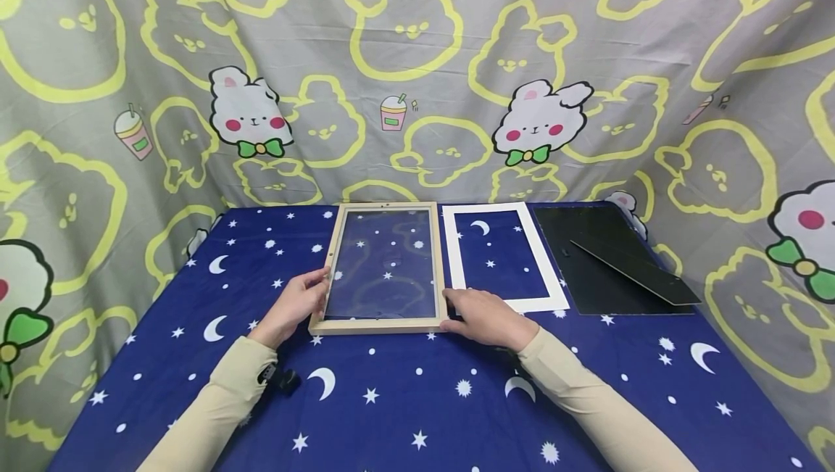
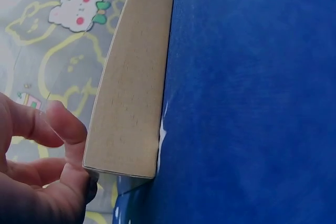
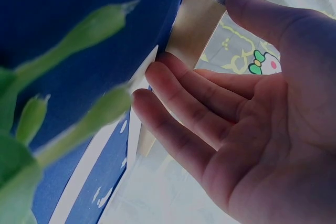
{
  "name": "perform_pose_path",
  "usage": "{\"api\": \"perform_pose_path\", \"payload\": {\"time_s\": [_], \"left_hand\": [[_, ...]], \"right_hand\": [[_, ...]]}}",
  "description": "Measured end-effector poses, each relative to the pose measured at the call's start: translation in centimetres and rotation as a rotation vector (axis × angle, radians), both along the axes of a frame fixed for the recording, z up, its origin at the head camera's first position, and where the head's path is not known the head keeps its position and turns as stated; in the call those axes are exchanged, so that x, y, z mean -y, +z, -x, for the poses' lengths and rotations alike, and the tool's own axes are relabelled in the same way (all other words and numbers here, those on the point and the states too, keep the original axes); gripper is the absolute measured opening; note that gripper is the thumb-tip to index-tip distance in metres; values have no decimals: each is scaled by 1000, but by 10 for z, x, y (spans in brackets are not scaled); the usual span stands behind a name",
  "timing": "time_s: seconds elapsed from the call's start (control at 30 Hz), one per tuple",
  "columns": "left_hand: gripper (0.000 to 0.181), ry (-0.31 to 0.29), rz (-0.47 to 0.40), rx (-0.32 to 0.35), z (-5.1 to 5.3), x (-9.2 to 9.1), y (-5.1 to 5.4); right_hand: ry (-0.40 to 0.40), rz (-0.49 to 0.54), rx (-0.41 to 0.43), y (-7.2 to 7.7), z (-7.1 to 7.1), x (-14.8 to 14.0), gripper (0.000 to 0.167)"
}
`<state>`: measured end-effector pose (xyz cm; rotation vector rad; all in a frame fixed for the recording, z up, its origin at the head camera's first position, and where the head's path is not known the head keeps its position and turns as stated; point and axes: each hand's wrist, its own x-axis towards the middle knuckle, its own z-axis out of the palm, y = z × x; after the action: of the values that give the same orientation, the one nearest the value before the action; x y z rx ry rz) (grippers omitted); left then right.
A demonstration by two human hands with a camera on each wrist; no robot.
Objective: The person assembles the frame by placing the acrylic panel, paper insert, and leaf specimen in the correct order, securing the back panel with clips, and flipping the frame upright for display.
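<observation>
A light wooden picture frame (image 1: 380, 325) lies on the table, with a clear sheet (image 1: 385, 265) over its opening. My left hand (image 1: 300, 305) is at the frame's left rail. In the left wrist view its bent fingers (image 2: 39, 124) appear to pinch a thin transparent edge just over the wooden side; the exact contact is faint. My right hand (image 1: 489, 316) is beside the lower right corner. The right wrist view shows its thumb at the wood and the other fingers (image 3: 184, 108) loosely extended, holding nothing.
Right of the frame lies a white mat (image 1: 548, 269) with a rectangular window. Beyond it is a black backing board (image 1: 574, 280) with its easel leg (image 1: 633, 272) raised. The blue starry tablecloth (image 1: 391, 399) reaches a patterned curtain (image 1: 430, 95). Blurred green shapes (image 3: 84, 129) cross the right wrist view.
</observation>
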<state>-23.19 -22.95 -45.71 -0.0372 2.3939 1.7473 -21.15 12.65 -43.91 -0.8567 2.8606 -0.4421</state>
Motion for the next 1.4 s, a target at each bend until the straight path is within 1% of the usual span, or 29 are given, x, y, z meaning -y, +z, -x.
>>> {"api": "perform_pose_path", "payload": {"time_s": [0.1,0.27,0.37,0.5,0.63,0.87,1.07,1.3,1.4], "left_hand": [[53,-7,19,-18,0,-1,1],[53,-40,73,-106,-3,0,3],[50,-38,110,-144,-4,3,4],[47,-24,161,-158,-5,4,5],[47,-10,191,-163,-5,4,5],[50,10,235,-221,-4,6,4],[54,30,300,-247,-4,6,4],[51,38,375,-299,-6,7,5],[50,34,395,-313,-6,6,7]], "right_hand": [[2,1,-1,0,0,0,51],[5,1,-3,0,0,0,49],[8,2,-2,0,0,0,47],[13,5,-4,0,1,0,44],[14,5,-7,0,1,0,43],[18,2,-11,0,1,0,45],[10,-2,-5,1,1,0,47],[13,-10,-2,0,1,0,52],[12,-5,0,0,1,0,50]]}}
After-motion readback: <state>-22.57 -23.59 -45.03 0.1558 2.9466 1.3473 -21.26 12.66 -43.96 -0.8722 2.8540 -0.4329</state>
